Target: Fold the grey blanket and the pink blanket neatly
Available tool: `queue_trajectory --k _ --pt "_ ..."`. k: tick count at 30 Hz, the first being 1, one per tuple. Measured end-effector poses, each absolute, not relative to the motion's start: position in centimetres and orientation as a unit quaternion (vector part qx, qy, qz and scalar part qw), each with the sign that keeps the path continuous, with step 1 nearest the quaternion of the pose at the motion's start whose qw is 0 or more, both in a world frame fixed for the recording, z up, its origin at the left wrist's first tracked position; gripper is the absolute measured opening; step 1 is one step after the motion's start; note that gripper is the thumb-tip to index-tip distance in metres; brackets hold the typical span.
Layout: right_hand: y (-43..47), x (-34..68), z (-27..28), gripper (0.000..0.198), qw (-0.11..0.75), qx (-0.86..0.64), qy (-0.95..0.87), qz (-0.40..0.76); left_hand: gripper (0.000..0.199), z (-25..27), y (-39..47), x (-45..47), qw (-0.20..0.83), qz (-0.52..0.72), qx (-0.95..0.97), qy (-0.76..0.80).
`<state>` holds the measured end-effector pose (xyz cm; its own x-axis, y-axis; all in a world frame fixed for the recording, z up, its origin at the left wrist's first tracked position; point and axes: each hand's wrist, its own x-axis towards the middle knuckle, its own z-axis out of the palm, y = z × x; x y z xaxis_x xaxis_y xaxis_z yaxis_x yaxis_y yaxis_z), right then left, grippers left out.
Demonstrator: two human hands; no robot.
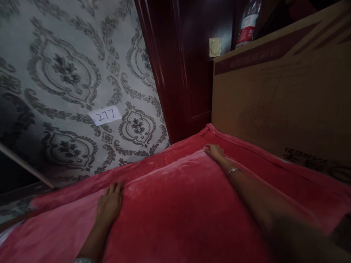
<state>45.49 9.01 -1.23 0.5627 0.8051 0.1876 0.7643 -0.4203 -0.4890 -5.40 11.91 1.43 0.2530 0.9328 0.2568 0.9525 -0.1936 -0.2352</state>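
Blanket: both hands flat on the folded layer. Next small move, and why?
Probably slide the right hand outward along the top fold's far edge to flatten it. The blanket already lies doubled, the left hand pins the near-left edge, and the far corner by the box looks slightly raised.

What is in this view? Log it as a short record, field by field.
surface: red plush blanket, a folded upper layer lying on a lower one
left hand: flat, palm down on the left edge of the fold
right hand: at the far corner of the fold, fingers on the fabric; grip unclear
wrist: thin bracelet on the right arm
right side: cardboard box, bottle behind it
left side: patterned wallpaper with a label reading 277
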Motion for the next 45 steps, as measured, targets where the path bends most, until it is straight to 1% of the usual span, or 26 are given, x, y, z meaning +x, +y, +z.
queue_trajectory --k 4,9,13,18,21,25,34,40,45 --pt "8.8 45.2 -2.0 0.025 0.32 -0.821 -0.473 -0.011 0.047 0.9 12.6 -6.3 0.142 -0.013 -0.781 -0.608" --pt "9.6 45.9 -2.8 0.014 0.385 -0.803 -0.454 -0.026 0.039 0.7 13.8 -7.7 0.085 -0.076 -0.752 -0.649" --pt "10.4 47.0 -3.7 0.014 0.442 -0.802 -0.4 -0.022 0.036 0.2 14.6 -8.4 0.074 -0.105 -0.752 -0.647" --pt "10.8 47.9 -4.3 0.014 0.498 -0.792 -0.353 -0.02 0.04 -0.2 15.2 -8.5 0.058 -0.09 -0.743 -0.661" --pt "10.7 47.8 -4.3 0.015 0.514 -0.788 -0.338 -0.017 0.04 -0.1 15.2 -8.3 0.053 -0.088 -0.734 -0.671" --pt "10.7 47.7 -4.2 0.013 0.508 -0.797 -0.328 0.001 0.041 0.3 14.8 -7.9 0.057 -0.081 -0.732 -0.674" --pt "10.8 47.6 -4.3 0.01 0.459 -0.827 -0.324 0.022 0.041 0.8 14.1 -7.1 0.07 -0.074 -0.716 -0.69" --pt "10.8 47.6 -4.3 0.013 0.43 -0.837 -0.337 0.019 0.042 0.6 14.2 -7.3 0.063 -0.083 -0.716 -0.69" --pt "10.5 47.5 -4.1 0.022 0.4 -0.841 -0.365 0.012 0.042 0.8 14.0 -7.3 0.055 -0.089 -0.708 -0.698"
